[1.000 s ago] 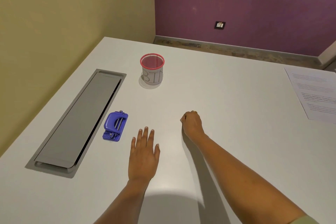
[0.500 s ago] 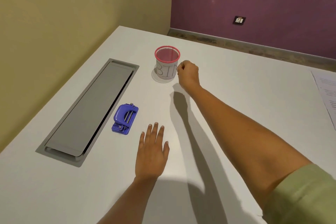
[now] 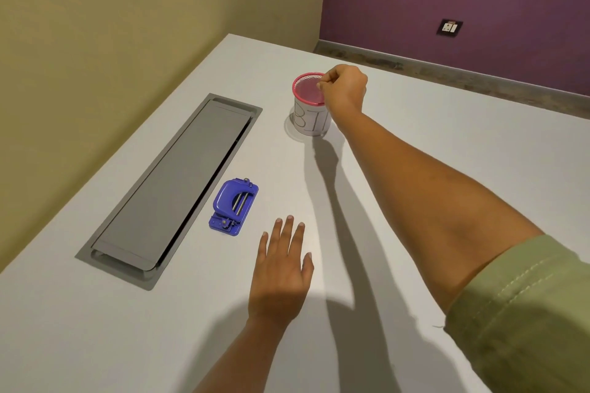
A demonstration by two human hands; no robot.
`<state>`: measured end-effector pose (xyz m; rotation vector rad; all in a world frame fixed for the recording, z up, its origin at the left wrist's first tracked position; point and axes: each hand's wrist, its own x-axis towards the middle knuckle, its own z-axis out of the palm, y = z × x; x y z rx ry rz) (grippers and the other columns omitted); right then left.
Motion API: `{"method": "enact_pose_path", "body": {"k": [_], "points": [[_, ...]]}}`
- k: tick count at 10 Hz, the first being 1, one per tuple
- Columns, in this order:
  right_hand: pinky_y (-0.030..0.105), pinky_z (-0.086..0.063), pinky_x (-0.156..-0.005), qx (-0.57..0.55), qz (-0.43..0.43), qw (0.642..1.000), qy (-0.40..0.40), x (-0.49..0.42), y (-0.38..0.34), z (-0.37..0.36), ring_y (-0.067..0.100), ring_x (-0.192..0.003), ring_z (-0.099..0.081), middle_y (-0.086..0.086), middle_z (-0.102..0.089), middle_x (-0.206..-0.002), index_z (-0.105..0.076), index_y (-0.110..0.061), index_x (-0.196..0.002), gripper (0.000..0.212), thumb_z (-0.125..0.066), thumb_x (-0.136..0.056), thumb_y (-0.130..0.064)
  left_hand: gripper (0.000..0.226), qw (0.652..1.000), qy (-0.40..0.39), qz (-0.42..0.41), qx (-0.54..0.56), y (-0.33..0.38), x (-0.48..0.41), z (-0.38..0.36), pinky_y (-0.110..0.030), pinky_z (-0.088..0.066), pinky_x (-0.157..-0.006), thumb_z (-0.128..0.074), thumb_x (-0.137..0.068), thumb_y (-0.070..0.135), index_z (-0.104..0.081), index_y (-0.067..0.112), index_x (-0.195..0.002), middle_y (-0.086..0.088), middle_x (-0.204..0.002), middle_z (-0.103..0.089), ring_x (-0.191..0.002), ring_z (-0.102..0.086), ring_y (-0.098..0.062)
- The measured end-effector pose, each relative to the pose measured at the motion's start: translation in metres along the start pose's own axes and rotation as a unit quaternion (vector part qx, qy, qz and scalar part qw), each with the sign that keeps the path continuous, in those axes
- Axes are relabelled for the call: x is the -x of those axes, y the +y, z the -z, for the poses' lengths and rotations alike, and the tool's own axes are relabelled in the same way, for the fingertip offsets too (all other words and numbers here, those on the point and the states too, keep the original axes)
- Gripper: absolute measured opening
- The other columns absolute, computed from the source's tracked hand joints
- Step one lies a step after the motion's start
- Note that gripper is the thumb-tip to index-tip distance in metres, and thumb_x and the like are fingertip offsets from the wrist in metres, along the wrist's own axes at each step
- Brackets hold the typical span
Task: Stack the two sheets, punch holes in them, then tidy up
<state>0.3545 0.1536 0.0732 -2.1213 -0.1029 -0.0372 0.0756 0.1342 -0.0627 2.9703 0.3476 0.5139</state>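
Observation:
A pink-rimmed mesh bin [image 3: 309, 120] with a paper label stands at the far middle of the white table [image 3: 463, 134]. My right hand [image 3: 345, 90] hovers over the bin's right rim, fingertips pinched together above the opening. Anything between them is too small to see. My left hand [image 3: 282, 268] lies flat on the table, fingers straight, holding nothing. A blue hole punch [image 3: 234, 206] sits just left of my left hand. The sheets are out of view.
A long grey cable hatch [image 3: 172, 182] is set into the table on the left, beside the punch. The yellow wall runs along the table's left edge. A purple wall with a socket [image 3: 449, 28] stands beyond the far edge.
My right hand travelled from the table near my left hand out to the bin and now hangs over its rim. The view turned left, so the sheets left the frame. My left hand stayed flat.

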Motion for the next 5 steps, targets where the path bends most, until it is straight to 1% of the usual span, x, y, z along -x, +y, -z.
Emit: {"method": "enact_pose_path", "body": {"k": [1,2,3,4,5], "points": [[0.026,-0.050,-0.077,-0.011,0.011,1.000,0.007,0.008,0.003,0.002,0.017,-0.084,-0.057,0.008,-0.066,-0.094,-0.069,-0.005,-0.088,0.010,-0.060,-0.086,-0.006,0.043,1.000,-0.017,0.013,0.009,0.000,-0.001,0.002,-0.048,-0.044,-0.102,-0.039,-0.092,0.023,-0.055,0.006,-0.128,-0.013,-0.137,-0.052,-0.128,-0.048,-0.030],[0.030,-0.051,-0.082,-0.010,0.041,0.999,0.001,0.024,0.014,0.006,0.023,-0.089,-0.061,0.013,-0.069,-0.098,-0.070,-0.005,-0.091,0.014,-0.059,-0.088,-0.012,0.047,0.998,-0.054,0.034,0.018,0.002,-0.004,0.007,-0.049,-0.043,-0.101,-0.030,-0.092,0.028,-0.055,0.010,-0.128,-0.010,-0.137,-0.053,-0.126,-0.050,-0.028],[0.035,-0.051,-0.080,-0.008,0.062,0.998,-0.010,0.049,0.031,0.011,0.028,-0.087,-0.062,0.016,-0.070,-0.086,-0.070,-0.002,-0.083,0.019,-0.063,-0.085,-0.019,0.047,0.996,-0.077,0.048,0.026,0.004,-0.007,0.013,-0.050,-0.043,-0.100,-0.036,-0.088,0.028,-0.056,0.010,-0.127,-0.010,-0.135,-0.055,-0.125,-0.052,-0.028],[0.024,-0.040,-0.082,0.012,0.085,0.996,-0.027,0.077,0.054,0.017,0.027,-0.094,-0.060,0.016,-0.071,-0.098,-0.070,-0.002,-0.097,0.020,-0.053,-0.089,-0.010,0.046,0.992,-0.096,0.062,0.051,0.003,-0.007,0.011,-0.047,-0.029,-0.110,-0.045,-0.090,0.025,-0.047,0.012,-0.135,-0.009,-0.145,-0.044,-0.135,-0.040,-0.027],[0.000,-0.037,-0.073,-0.015,0.060,0.998,-0.031,0.108,0.078,0.025,0.017,-0.085,-0.057,0.015,-0.068,-0.103,-0.069,-0.004,-0.102,0.023,-0.051,-0.089,-0.002,0.051,0.985,-0.133,0.083,0.069,0.003,-0.006,0.011,-0.039,-0.010,-0.117,-0.037,-0.095,0.028,-0.031,0.016,-0.144,-0.005,-0.154,-0.027,-0.143,-0.021,-0.023]]}}
